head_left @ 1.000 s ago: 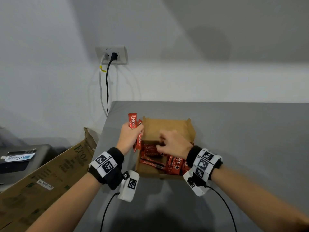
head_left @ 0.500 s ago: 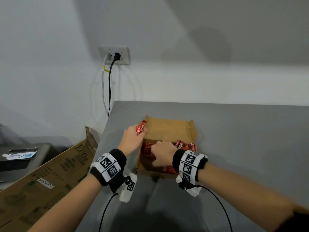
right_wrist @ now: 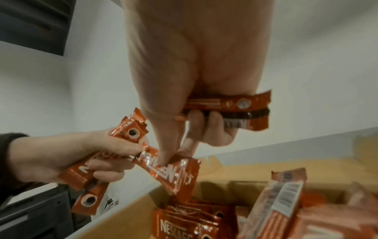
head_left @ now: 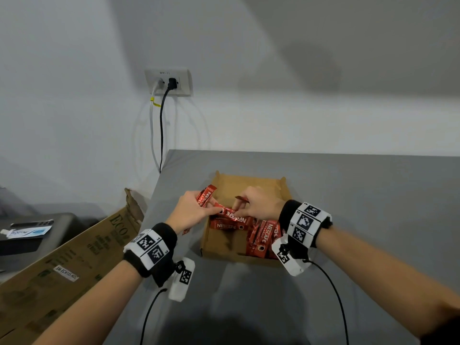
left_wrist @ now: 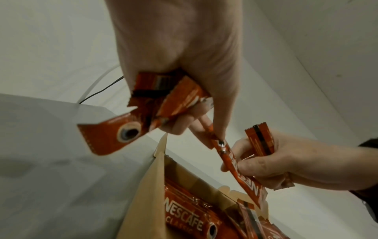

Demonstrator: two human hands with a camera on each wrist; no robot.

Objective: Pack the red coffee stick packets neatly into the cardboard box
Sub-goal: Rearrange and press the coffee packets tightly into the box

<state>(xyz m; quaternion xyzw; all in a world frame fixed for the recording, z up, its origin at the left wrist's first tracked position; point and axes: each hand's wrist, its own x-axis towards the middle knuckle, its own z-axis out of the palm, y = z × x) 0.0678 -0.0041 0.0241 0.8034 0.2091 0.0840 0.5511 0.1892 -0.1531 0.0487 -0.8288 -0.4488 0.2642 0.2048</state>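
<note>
1. My left hand point(head_left: 191, 210) grips a bunch of glossy red foil coffee stick packets point(head_left: 206, 198).
2. My right hand point(head_left: 261, 205) pinches one shared flat packet point(head_left: 232, 214) above the shallow brown cardboard box point(head_left: 219, 245).
3. Loose packets point(head_left: 261, 239) lie inside.

Even indoor light, soft shadows; wrist views blurred, warped

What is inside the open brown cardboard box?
The open brown cardboard box holds red coffee stick packets, some flat, some on edge. Both hands hover over its middle and hide the part beneath them.
</note>
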